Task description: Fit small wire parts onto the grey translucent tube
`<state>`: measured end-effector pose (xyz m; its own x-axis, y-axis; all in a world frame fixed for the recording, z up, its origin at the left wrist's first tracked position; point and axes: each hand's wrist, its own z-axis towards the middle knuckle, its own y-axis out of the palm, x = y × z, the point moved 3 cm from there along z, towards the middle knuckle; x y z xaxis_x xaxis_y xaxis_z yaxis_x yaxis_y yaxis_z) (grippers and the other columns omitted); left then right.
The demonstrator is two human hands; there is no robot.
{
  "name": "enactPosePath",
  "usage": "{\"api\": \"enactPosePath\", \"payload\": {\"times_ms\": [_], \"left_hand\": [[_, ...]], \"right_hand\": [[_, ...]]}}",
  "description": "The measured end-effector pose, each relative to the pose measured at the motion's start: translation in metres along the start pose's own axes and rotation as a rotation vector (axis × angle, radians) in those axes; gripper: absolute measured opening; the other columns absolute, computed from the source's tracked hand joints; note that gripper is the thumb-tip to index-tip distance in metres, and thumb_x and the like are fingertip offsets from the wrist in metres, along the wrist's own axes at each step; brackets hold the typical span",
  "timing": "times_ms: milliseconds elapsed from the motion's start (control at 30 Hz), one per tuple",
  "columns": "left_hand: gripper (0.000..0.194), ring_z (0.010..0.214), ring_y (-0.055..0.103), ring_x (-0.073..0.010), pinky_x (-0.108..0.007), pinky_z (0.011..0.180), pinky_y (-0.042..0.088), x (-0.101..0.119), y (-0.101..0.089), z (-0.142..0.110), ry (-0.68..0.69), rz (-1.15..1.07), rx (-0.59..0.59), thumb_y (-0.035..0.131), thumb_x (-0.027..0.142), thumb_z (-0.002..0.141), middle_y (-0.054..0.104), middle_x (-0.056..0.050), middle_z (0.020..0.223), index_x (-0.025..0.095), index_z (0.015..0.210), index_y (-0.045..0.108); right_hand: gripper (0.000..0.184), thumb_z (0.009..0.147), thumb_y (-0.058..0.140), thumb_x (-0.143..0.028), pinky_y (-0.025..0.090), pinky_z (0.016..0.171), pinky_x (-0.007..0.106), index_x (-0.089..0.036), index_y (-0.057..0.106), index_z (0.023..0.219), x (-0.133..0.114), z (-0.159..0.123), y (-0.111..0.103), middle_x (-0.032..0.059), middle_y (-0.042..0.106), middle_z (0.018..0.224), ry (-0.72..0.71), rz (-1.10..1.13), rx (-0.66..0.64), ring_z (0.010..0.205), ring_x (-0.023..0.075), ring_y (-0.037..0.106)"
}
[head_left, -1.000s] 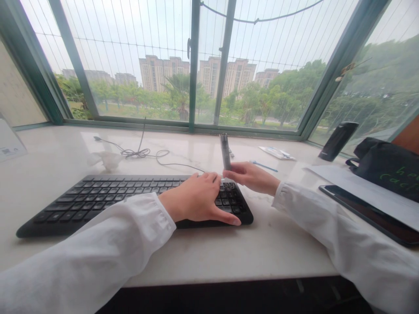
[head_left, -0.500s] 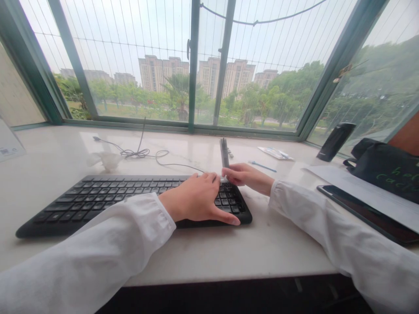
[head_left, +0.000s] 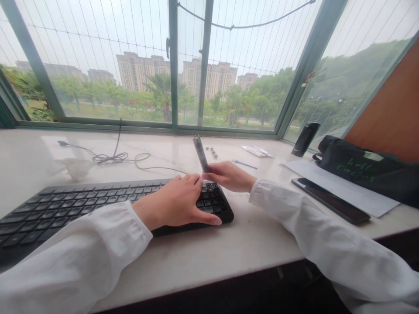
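A person's right hand (head_left: 229,176), fingers curled and closed against the thumb, grips the lower end of a slim silver-grey metal tube (head_left: 200,152) just above a low black computer keyboard (head_left: 65,196) near the centre of the frame. The tube's long axis rises at a steep tilt, its top end pointing toward the upper left of the frame and the green-framed window (head_left: 173,65). The left hand (head_left: 170,205) lies open and palm down on the keyboard's right end, holding nothing, its thumb stretched along the front edge. A firm pinch low on the tube, with the left hand kept steady, looks the surest hold. Around them on a white marble sill (head_left: 183,270) lie a tangled black cable (head_left: 111,158) at left, small metal pieces (head_left: 213,151) and a thin blue stick (head_left: 245,165) just beyond the tube, and a black smartphone (head_left: 330,200) on a white paper sheet (head_left: 353,187) at right, below a black bag with green lettering (head_left: 356,168).
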<state>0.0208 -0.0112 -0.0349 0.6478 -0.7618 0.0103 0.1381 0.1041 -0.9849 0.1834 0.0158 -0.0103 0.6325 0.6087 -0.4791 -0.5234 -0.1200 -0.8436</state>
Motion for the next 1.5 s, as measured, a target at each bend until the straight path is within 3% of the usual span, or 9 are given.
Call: {"api": "enactPosePath", "payload": {"times_ms": [300, 600, 800, 1133, 1333, 1500], "left_hand": [[0.110, 0.113, 0.056, -0.0339, -0.041, 0.096, 0.039, 0.000, 0.000, -0.001, 0.003, -0.001, -0.009, 0.031, 0.094, 0.069, 0.059, -0.018, 0.127, 0.009, 0.137, 0.049], [0.113, 0.119, 0.052, -0.0351, -0.042, 0.100, 0.038, -0.001, 0.000, 0.000, -0.002, 0.008, -0.041, 0.030, 0.094, 0.069, 0.054, -0.020, 0.135, 0.007, 0.141, 0.045], [0.106, 0.118, 0.053, -0.0366, -0.041, 0.096, 0.039, -0.003, 0.002, -0.001, -0.001, -0.001, -0.025, 0.032, 0.093, 0.069, 0.058, -0.019, 0.129, 0.012, 0.134, 0.051], [0.104, 0.117, 0.054, -0.0353, -0.040, 0.097, 0.039, -0.001, 0.000, -0.001, 0.009, -0.015, 0.007, 0.035, 0.092, 0.070, 0.058, -0.017, 0.128, 0.013, 0.137, 0.048], [0.106, 0.114, 0.055, -0.0342, -0.040, 0.098, 0.038, -0.001, 0.000, -0.001, 0.014, -0.006, -0.010, 0.033, 0.092, 0.070, 0.057, -0.017, 0.128, 0.013, 0.140, 0.046], [0.103, 0.113, 0.055, -0.0338, -0.040, 0.098, 0.038, 0.000, -0.002, -0.001, 0.019, -0.030, -0.011, 0.034, 0.091, 0.071, 0.057, -0.016, 0.128, 0.015, 0.138, 0.047]], "right_hand": [[0.043, 0.092, 0.046, -0.051, 0.024, 0.057, 0.026, -0.017, 0.044, 0.066, -0.001, -0.002, -0.003, -0.0046, 0.036, 0.063, 0.036, -0.055, -0.031, 0.062, 0.0104, 0.033], [0.047, 0.089, 0.048, -0.059, 0.030, 0.056, 0.025, -0.016, 0.052, 0.071, 0.016, 0.000, 0.009, -0.0041, 0.044, 0.061, 0.114, 0.200, -0.010, 0.058, 0.0103, 0.040], [0.049, 0.086, 0.051, -0.062, 0.031, 0.052, 0.024, -0.014, 0.059, 0.084, 0.027, -0.001, 0.013, -0.0046, 0.044, 0.061, 0.183, 0.447, -0.050, 0.053, 0.0086, 0.038], [0.048, 0.091, 0.045, -0.057, 0.034, 0.056, 0.026, -0.015, 0.059, 0.074, 0.010, -0.008, 0.004, -0.0024, 0.050, 0.059, 0.211, 0.144, 0.008, 0.055, 0.0104, 0.044], [0.048, 0.087, 0.052, -0.061, 0.042, 0.064, 0.026, -0.015, 0.066, 0.090, 0.006, -0.013, 0.001, 0.0013, 0.061, 0.073, 0.135, 0.203, 0.011, 0.067, 0.0143, 0.056], [0.049, 0.086, 0.055, -0.062, 0.050, 0.068, 0.028, -0.015, 0.067, 0.088, 0.011, -0.013, 0.003, 0.0031, 0.065, 0.072, 0.189, 0.306, -0.002, 0.066, 0.0152, 0.062]]}}
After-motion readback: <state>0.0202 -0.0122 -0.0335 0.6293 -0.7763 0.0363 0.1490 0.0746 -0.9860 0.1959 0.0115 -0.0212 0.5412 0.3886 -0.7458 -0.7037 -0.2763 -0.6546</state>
